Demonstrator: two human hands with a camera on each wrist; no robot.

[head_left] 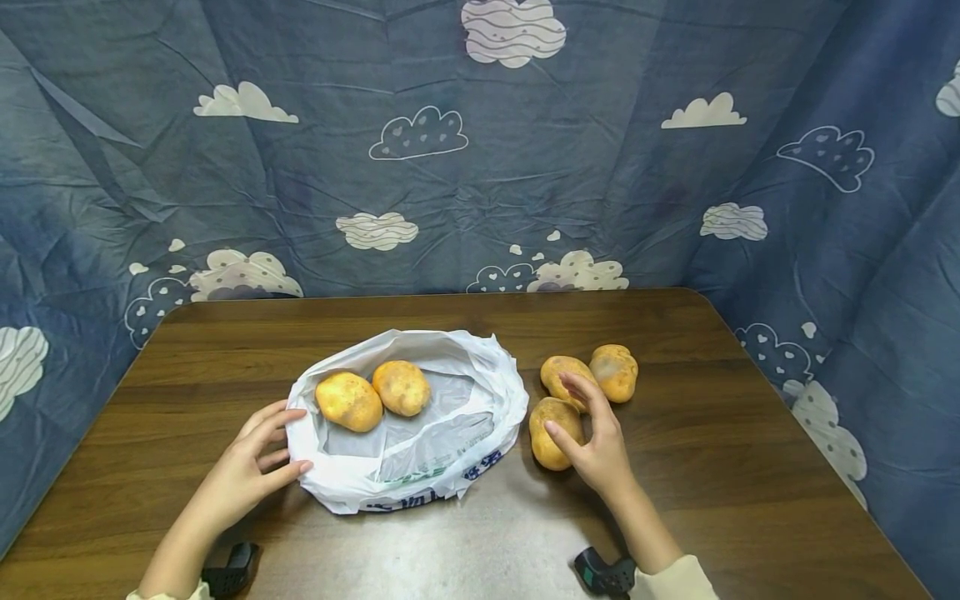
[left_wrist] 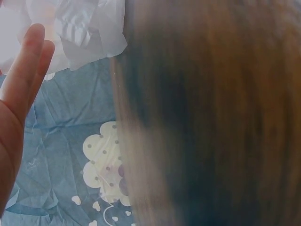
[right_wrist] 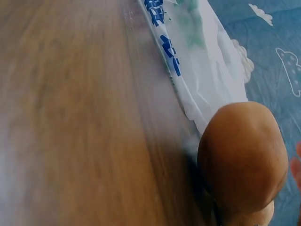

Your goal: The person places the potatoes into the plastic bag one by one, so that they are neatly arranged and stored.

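Note:
A white plastic bag (head_left: 341,483) lies with its mouth spread wide, holding two potatoes, one on the left (head_left: 348,402) and one beside it (head_left: 402,387). My left hand (head_left: 243,467) touches the bag's left rim with fingers extended; in the left wrist view, straight fingers (left_wrist: 29,66) lie against the white plastic. My right hand (head_left: 600,450) is over the near potato (head_left: 553,442) right of the bag, thumb and fingers spread apart. That potato (right_wrist: 242,157) fills much of the right wrist view, with fingertips (right_wrist: 296,165) at the edge, apart from it.
Behind the near potato are two more, one partly covered by my right fingers (head_left: 561,371) and a lumpy one (head_left: 615,372) farther right. All stand on a brown wooden table (head_left: 750,500). A blue cloud-patterned cloth (head_left: 315,192) hangs behind the table's back edge.

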